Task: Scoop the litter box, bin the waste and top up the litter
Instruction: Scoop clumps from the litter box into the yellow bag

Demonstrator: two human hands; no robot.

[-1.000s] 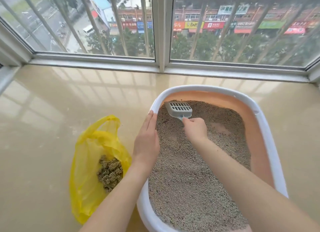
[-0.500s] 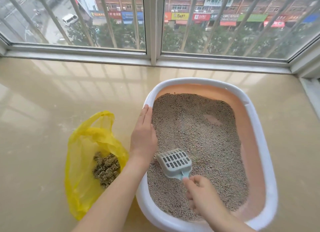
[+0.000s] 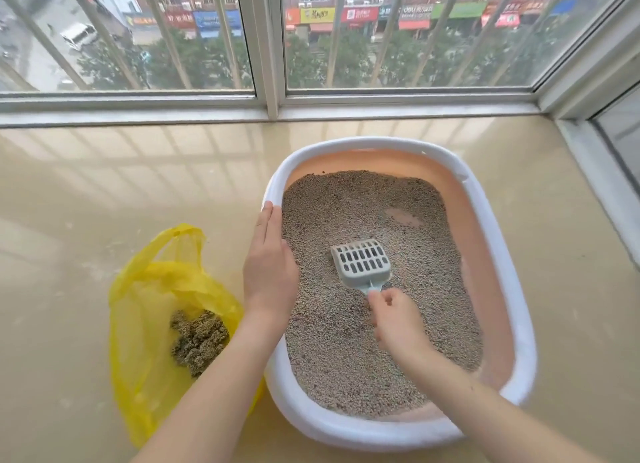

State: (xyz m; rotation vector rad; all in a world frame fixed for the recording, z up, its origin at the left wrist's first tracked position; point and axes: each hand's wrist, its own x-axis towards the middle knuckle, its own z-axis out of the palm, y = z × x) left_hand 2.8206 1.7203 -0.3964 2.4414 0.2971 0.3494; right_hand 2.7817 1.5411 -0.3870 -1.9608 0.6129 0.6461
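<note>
Fingers (image 3: pixel 382 301) curled round scoop (image 3: pixel 362 263) handle.

Glossy beige floor (image 3: pixel 104 185) w/ litter box (image 3: pixel 512 324) & yellow bag (image 3: pixel 145 289).

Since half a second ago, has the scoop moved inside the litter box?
Yes. The scoop went from the near left of the litter box towards its middle, further from the left hand.

Two bare forearms, no sleeves, hands (image 3: pixel 270 272) unadorned
</note>
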